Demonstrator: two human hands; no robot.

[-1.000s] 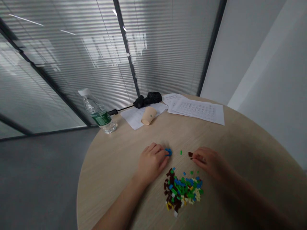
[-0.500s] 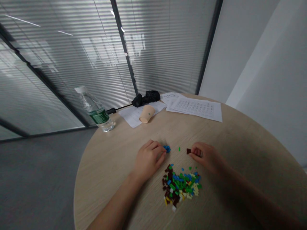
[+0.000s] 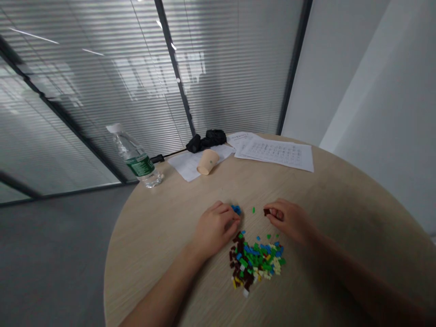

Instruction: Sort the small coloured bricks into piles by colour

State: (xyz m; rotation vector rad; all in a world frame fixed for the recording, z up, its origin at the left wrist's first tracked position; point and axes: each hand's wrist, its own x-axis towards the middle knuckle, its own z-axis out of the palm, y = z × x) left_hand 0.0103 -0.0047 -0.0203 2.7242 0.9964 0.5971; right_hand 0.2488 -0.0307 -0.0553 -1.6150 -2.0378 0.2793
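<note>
My left hand [image 3: 217, 229] rests on the table left of centre, fingers curled and thumb near the index fingertip. Just behind its fingertips lies a small cluster of blue toy bricks [image 3: 235, 209], partly covered by them; whether something small is pinched there, I cannot make out. My right hand [image 3: 288, 217] is closed, pinching a dark brown toy brick [image 3: 266, 212] between thumb and fingers. Between the hands lies a single small green brick [image 3: 253, 210]. Nearer to me spreads a pile of loose toy bricks [image 3: 257, 259] in brown, green, blue, cream, yellow and white.
On the round wooden table [image 3: 153, 245] a clear bottle with a green label [image 3: 140, 165] stands at the back left. A paper cup [image 3: 207, 162] lies on its side on a sheet. Behind are a black folded object [image 3: 213, 137] and printed papers [image 3: 275, 153].
My left hand has shifted slightly right and nearer to me, its fingertips now in front of the blue bricks. The right hand keeps the brown brick, turned a little.
</note>
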